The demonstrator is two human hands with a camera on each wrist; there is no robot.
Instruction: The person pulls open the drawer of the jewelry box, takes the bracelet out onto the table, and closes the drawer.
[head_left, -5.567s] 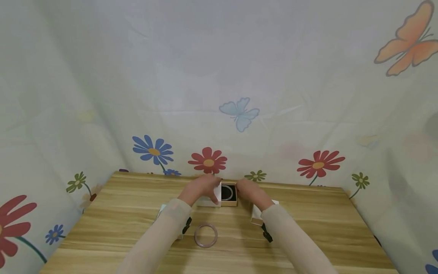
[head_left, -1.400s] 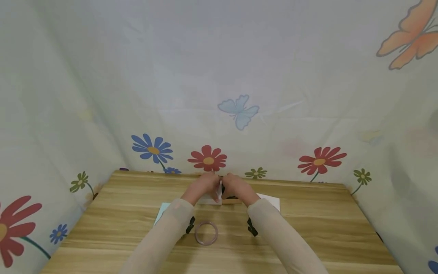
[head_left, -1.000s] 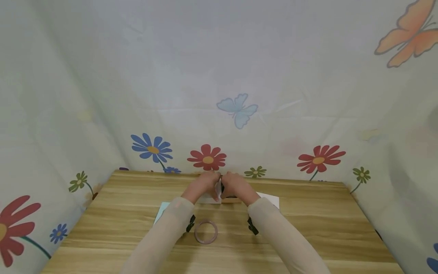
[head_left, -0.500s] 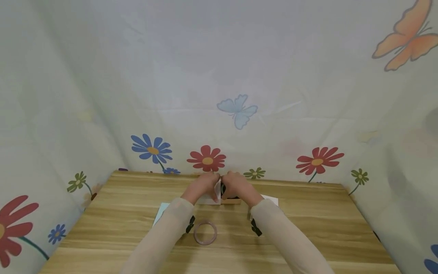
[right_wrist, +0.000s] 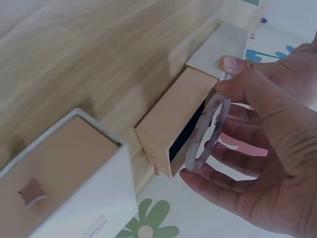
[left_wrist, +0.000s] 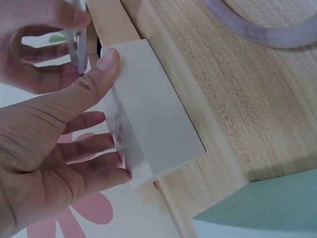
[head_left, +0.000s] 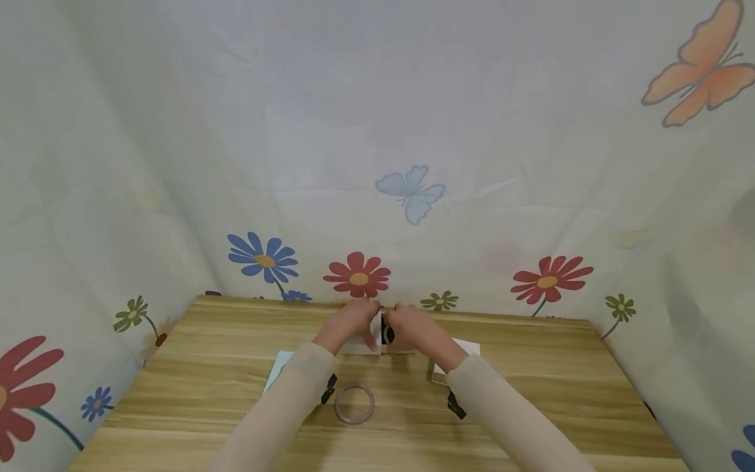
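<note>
In the left wrist view, my left hand (left_wrist: 54, 153) grips a white box sleeve (left_wrist: 153, 109), thumb on one face and fingers on another. A tan drawer (right_wrist: 173, 104) with a black inside sticks out of that sleeve. My right hand (right_wrist: 262, 144) pinches a pale, mottled bangle (right_wrist: 196, 141) between thumb and fingers. The bangle stands on edge at the drawer's open side; whether it touches the lining I cannot tell. In the head view, a pinkish-lilac bangle (head_left: 337, 403) lies flat on the table, nearer the body than both hands.
A mint-green box (left_wrist: 262, 208) sits left of the loose bangle, partly behind the left forearm. Right of the drawer is another white box (right_wrist: 111, 181) with a tan drawer and pull tab. The wooden table (head_left: 554, 393) ends at a flower-printed cloth (head_left: 472, 262).
Earlier, a bangle lay inside the drawer with my right hand at the drawer's right end. Now my right hand holds a bangle and has shifted slightly right over the last half second.
</note>
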